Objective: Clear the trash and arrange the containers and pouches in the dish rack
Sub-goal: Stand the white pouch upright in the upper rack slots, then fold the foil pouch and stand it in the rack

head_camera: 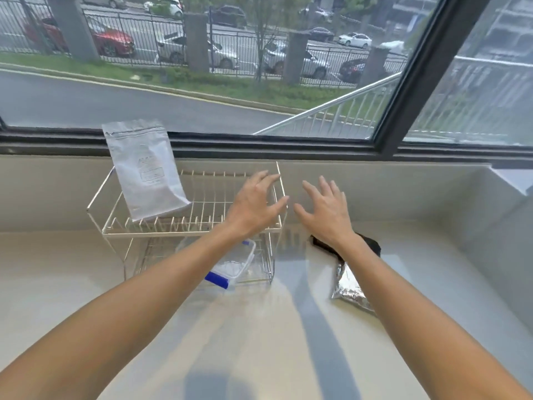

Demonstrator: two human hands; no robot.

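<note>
dish rack [184, 226]: two-tier wire frame, upright on the counter
white pouch [145, 168]: leaning in upper tier
clear container [235, 265]: blue-clipped, lower tier
foil pouch [347, 284]: lying right of rack

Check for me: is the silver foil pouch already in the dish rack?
No, the silver foil pouch lies on the counter to the right of the dish rack, partly under the right forearm.

Pale counter [86, 284], wire dish rack [115, 203], foil pouch [347, 287], black item [372, 245]
</note>
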